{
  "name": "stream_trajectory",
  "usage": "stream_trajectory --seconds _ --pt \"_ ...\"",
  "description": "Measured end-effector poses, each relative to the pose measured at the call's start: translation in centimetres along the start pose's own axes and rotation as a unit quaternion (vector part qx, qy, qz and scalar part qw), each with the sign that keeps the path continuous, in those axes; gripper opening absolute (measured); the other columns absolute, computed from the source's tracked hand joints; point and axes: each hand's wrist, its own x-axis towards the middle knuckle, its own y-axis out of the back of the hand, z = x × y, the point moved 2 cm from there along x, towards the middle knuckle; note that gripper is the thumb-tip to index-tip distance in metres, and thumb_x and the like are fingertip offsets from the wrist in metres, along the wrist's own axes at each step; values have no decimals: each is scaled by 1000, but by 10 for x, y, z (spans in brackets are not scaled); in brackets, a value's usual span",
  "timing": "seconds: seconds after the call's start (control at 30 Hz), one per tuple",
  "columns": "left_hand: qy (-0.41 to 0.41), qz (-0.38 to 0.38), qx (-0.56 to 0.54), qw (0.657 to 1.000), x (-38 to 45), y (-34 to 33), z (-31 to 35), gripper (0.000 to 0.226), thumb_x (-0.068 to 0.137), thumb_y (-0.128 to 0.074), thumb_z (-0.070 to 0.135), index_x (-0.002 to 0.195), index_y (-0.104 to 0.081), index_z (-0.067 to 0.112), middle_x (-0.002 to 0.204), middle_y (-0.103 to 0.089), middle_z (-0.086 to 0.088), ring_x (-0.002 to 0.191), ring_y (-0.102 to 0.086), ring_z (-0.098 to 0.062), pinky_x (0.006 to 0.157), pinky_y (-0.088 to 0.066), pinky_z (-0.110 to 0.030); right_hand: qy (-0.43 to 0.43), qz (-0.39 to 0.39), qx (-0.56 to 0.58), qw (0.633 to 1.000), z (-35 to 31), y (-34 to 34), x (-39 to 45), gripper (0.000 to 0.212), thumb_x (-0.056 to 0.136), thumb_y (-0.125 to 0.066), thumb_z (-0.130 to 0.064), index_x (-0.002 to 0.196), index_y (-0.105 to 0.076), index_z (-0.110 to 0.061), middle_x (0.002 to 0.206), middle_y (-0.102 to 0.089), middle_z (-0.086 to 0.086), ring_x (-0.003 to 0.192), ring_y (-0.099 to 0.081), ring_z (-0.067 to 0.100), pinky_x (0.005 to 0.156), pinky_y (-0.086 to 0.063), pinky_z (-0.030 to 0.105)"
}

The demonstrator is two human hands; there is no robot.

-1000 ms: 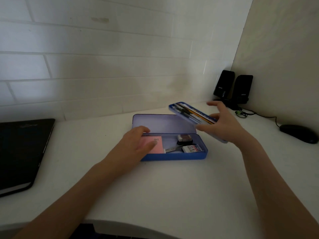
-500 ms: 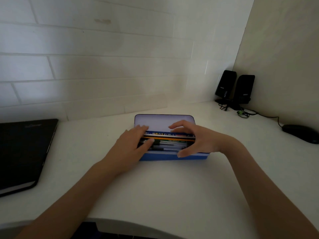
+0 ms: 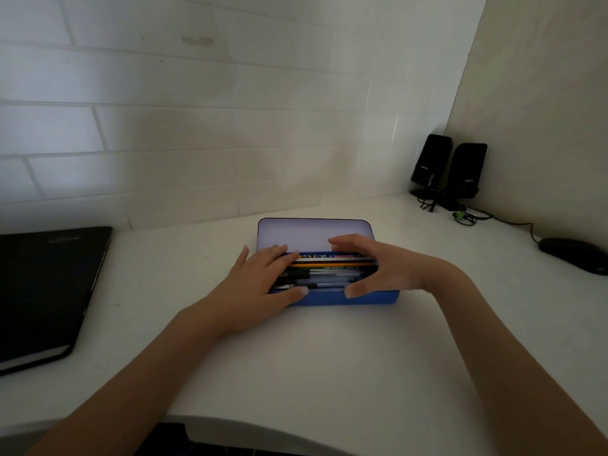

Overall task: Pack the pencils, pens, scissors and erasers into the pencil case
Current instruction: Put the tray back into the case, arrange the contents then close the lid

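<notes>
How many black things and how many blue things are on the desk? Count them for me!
Black things: 4, namely the laptop, the left speaker, the right speaker and the mouse
Blue things: 1, the pencil case
Total: 5

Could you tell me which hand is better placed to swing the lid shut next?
Probably right: the right hand already has fingers by the open lid, while the left hand steadies the pencil case.
</notes>
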Motion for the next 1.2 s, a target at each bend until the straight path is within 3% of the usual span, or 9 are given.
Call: stream_trajectory --seconds 0.23,0.37,0.53,0.63,0.7,0.77,0.87,1.0,1.2 --pt "3 10 -4 1000 3 2 2 98 64 -20 83 147 -21 30 148 -30 6 135 -24 -12 114 -17 -28 -12 -18 -38 999 6 -7 4 77 76 -68 -52 139 -26 -48 135 -40 -18 125 -39 13 113 -28 37" --pt "22 -34 -18 999 4 7 5 104 60 -20 79 150 -7 27 152 -22 8 138 -17 -11 112 -13 -25 -23 79 -166 983 10 -18 10 50 95 -31 -54 143 -23 -44 149 -35 -13 139 -26 12 118 2 46" --pt "35 -29 -32 998 5 5 2 106 60 -23 81 149 -12 27 152 -22 7 139 -18 -11 116 -18 -30 -9 135 -185 973 9 -28 5 46 100 -15 -43 145 -24 -37 153 -29 -12 142 -19 3 115 13 35" --pt "35 -12 -67 997 3 2 1 104 60 -29 80 149 -14 28 152 -23 9 138 -19 -8 113 -17 -24 -30 175 109 978 8 -22 -2 50 97 -21 -52 139 -41 -33 151 -33 -6 143 -21 8 120 -1 34" --pt "44 -4 -116 992 1 2 2 101 65 -39 78 149 -14 28 152 -23 9 139 -18 -6 112 -16 -22 -6 233 372 899 11 -17 -5 50 99 -18 -48 131 -51 -27 140 -49 -8 130 -42 5 119 -19 34" --pt "64 13 -191 979 0 2 3 88 78 -47 70 148 -16 28 155 -18 8 142 -13 -6 113 -12 -23 -25 305 452 838 20 -13 -6 43 102 -23 -38 131 -51 -22 135 -54 -8 122 -50 5 113 -30 32" --pt "118 93 -312 938 3 2 3 59 95 -36 46 147 -22 24 157 -15 6 144 -11 -6 111 -6 -19 -84 369 423 823 37 -11 -5 36 99 -40 -23 132 -50 -17 135 -55 1 120 -53 12 107 -39 33" --pt "157 126 -369 907 6 1 -1 55 97 -28 44 146 -29 20 154 -26 5 141 -22 -8 116 -8 -23 -129 372 311 865 35 -15 -1 27 95 -51 -25 121 -55 -17 113 -65 9 87 -65 17 67 -53 27" --pt "156 137 -297 932 14 -9 -5 56 99 -25 40 149 -18 15 158 -10 -1 146 -1 -11 114 1 -22 -145 374 239 884 36 -16 5 31 98 -40 -18 128 -45 -15 131 -54 11 97 -57 20 71 -49 25"
